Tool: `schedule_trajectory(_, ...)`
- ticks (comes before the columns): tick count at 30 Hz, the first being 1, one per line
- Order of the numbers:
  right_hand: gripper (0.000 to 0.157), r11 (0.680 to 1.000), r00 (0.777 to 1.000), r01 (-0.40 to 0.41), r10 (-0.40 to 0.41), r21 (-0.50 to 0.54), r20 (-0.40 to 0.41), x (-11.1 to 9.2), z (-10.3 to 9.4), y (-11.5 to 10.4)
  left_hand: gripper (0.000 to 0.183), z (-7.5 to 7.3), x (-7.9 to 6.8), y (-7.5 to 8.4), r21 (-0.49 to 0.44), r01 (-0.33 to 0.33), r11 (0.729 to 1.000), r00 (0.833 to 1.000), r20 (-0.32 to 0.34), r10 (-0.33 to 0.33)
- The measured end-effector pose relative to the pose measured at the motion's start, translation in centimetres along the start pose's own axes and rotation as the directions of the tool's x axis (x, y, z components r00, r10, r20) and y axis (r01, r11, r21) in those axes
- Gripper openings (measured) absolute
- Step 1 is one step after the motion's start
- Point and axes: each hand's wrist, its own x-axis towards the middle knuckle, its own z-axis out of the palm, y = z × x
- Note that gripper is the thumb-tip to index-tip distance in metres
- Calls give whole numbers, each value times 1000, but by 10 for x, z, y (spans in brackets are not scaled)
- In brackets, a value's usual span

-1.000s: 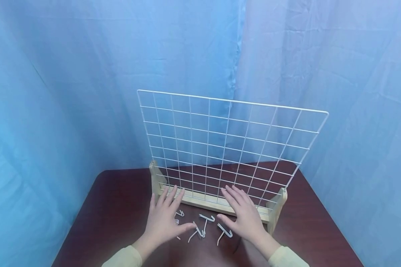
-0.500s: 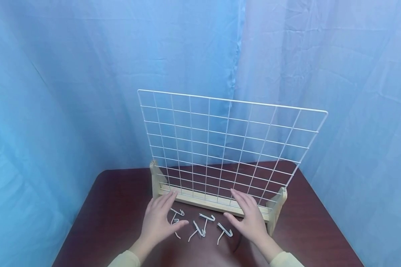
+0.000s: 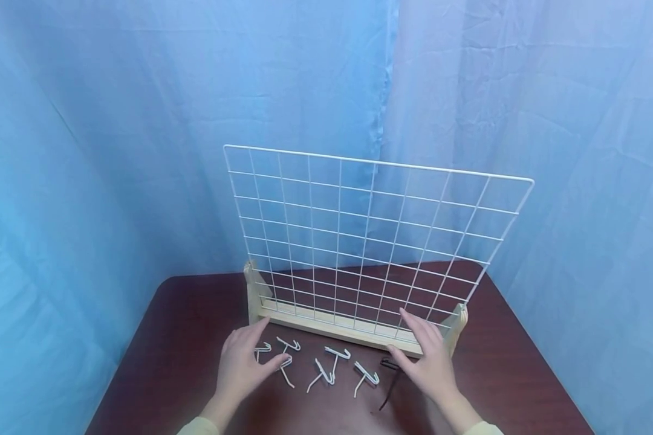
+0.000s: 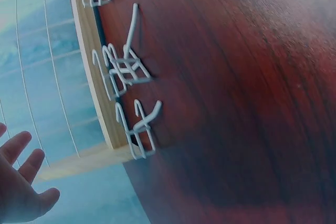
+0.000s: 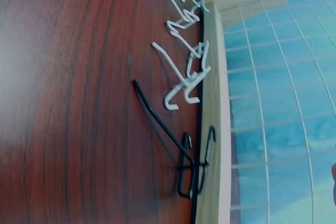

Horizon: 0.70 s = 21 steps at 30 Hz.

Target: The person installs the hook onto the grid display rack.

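Note:
My left hand (image 3: 242, 364) hovers over the left end of a row of white wire hooks, thumb and fingers spread, holding nothing. It also shows at the edge of the left wrist view. My right hand (image 3: 431, 364) is held likewise at the right, beside a black wire hook (image 3: 390, 389) that it partly hides. Several white hooks lie on the table between the hands, among them one hook (image 3: 367, 374) left of the black one. Behind them a white wire grid panel (image 3: 378, 162) stands upright in a wooden base (image 3: 332, 326).
The dark red-brown table (image 3: 196, 314) has rounded far corners. Wooden side supports (image 3: 256, 290) hold the panel at both ends. Blue curtains (image 3: 141, 121) hang behind and at both sides. The hooks lie close to the front of the wooden base.
Both hands have moved apart, the left one leftward and the right one rightward. More white hooks at the left and the black hook at the right have come into sight.

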Motion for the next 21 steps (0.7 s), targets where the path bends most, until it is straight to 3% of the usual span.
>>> schedule_trajectory(9, 71, 1000, 996, 5, -5, -8, -88, -1, -32, 9, 84, -6, -3, -18, -17, 82, 996, 997, 4, -82)
schedule_trajectory(21, 70, 997, 966, 68, -61, 21, -252, 3, -61, 15, 72, -4, -8, -29, -50, 144, 988, 989, -7, -145)
